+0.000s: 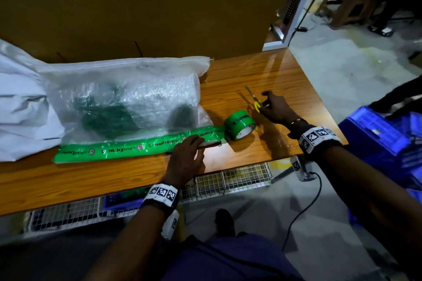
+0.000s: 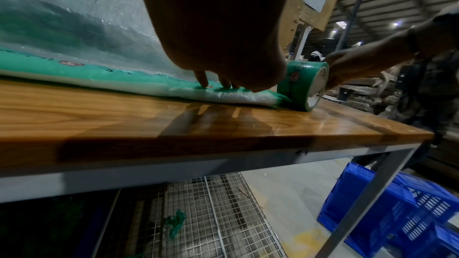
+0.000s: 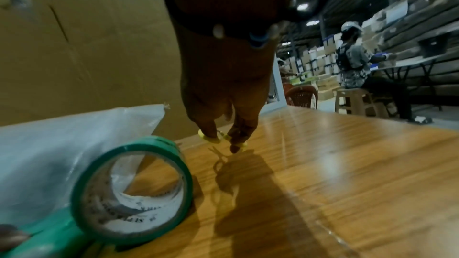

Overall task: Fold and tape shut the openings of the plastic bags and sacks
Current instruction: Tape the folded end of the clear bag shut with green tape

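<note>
A translucent woven sack (image 1: 127, 98) with dark green goods inside lies on the wooden table (image 1: 285, 70). A green printed tape strip (image 1: 127, 147) runs along its folded front edge. The strip still joins the green tape roll (image 1: 239, 126), which stands on edge at the sack's right corner. My left hand (image 1: 189, 146) presses straight fingertips (image 2: 202, 82) on the strip's right end. Right of the roll, my right hand (image 1: 269, 104) holds the yellow-handled scissors (image 1: 257, 104), with fingers at the handle loops (image 3: 211, 138). The blades point away from me, just above the table.
White sheeting (image 1: 20, 102) lies at the table's left end. A cardboard wall (image 1: 137, 7) stands behind the sack. Blue crates (image 1: 376, 134) are on the floor at the right, and a wire mesh shelf (image 1: 228, 180) hangs under the table. Another person (image 3: 355, 66) sits far off.
</note>
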The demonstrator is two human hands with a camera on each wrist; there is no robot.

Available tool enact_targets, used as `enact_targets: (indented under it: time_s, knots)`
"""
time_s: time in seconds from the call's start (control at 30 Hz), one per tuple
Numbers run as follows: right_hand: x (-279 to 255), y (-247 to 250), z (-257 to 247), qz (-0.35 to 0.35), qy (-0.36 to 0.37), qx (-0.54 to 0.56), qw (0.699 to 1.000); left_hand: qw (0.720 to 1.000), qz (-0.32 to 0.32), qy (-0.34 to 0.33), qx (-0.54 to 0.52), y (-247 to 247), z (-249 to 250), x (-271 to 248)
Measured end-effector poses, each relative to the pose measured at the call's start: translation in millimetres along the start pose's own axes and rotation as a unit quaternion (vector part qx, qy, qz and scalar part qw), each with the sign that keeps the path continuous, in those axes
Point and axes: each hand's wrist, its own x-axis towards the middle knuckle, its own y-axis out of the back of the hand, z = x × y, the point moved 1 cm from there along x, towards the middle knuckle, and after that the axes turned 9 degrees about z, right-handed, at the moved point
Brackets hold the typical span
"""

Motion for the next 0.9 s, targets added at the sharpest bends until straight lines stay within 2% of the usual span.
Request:
enact_targets:
  time_s: [0.17,0.33,0.4,0.57,0.73,0.9]
  knots:
    - [-52.1,37.9,-52.6,0.025,-0.051,0.134,0.989,1.0,-0.001,0.007,-0.001,-2.9,-2.2,1.8]
    - [-111.0,34.8,-96.1,0.008,-0.021,0.21,0.977,1.0,-0.007,0.005,-0.002,-1.0,-2.5,-1.3]
    - [-133.7,20.1,-100.3,-0.025,-0.019,0.208,0.978,1.0,-0.012,0.001,-0.001,-0.9,-4.6,-1.2]
    - [-188.2,-22.7,-102.6,-0.096,-0.085,0.231,0.965,0.999,-0.037,-0.02,0.017,-0.1,-11.9,-3.1]
    - [-207.5,-56.1,-84.5,-0.1,-0.165,0.255,0.947,0.997,-0.06,-0.022,0.042,1.0,-13.3,-0.8]
    - [-194.7,-75.3,-79.3,-0.095,-0.19,0.283,0.935,0.997,-0.056,-0.03,0.046,0.4,-14.9,0.7]
